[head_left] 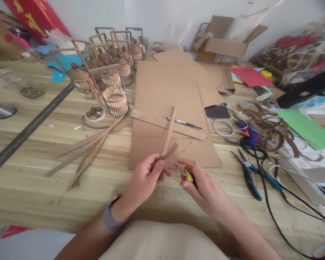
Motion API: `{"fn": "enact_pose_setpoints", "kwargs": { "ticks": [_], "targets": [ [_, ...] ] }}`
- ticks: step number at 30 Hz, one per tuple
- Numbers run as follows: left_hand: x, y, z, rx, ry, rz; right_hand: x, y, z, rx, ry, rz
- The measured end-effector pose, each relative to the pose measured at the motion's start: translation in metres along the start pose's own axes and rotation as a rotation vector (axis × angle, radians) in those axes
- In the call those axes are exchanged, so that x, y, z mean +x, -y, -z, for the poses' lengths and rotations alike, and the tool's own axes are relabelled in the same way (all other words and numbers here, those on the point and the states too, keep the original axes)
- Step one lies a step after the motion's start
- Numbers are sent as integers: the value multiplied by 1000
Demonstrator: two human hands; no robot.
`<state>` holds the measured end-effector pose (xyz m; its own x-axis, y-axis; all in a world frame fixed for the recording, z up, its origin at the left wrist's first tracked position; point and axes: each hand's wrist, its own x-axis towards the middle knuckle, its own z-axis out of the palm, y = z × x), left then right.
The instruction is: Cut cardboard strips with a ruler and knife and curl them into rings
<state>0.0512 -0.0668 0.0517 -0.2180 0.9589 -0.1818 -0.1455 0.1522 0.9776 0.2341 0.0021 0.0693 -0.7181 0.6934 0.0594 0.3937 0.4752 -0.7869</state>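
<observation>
Between the thumb and fingers of my left hand [148,171] is pinched a narrow cardboard strip [168,139], its long end pointing away over the cardboard sheet. A shorter piece with a ridged surface [172,150] sticks out to the right from the same grip; whether the two are joined I cannot tell. My right hand [202,182] is wrapped round a yellow and black utility knife [189,176], a little right of the left hand and apart from the strip. Past my hands, a cardboard ruler-like strip [189,130] and a pen [184,122] lie on the large cardboard sheet [168,90].
Several small cardboard lanterns with handles [116,99] stand at the back left. Loose corrugated strips [92,148] lie left of my hands. To the right are pliers [249,173], a blue glue gun [250,135], black cables and curled strips [271,139]. An opened box [226,47] stands behind.
</observation>
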Motion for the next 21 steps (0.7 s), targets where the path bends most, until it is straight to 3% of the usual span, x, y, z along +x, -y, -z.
{"fn": "enact_pose_setpoints", "kwargs": {
  "ticks": [5, 8, 10, 15, 21],
  "targets": [
    [4, -4, -1, -139, -50, 78, 9, 1, -8, 932, -103, -446],
    [5, -4, -1, -165, -79, 88, 11, 1, -13, 1177, -194, -682],
    [5, -2, -1, -163, -82, 89, 7, 3, -16, 1236, -176, -785],
    [5, -1, -3, -144, -90, 87, -11, 9, -25, 1247, -151, -802],
    [4, -4, -4, -110, -92, 89, -20, 15, -31, 1293, -61, -622]
  ]
}}
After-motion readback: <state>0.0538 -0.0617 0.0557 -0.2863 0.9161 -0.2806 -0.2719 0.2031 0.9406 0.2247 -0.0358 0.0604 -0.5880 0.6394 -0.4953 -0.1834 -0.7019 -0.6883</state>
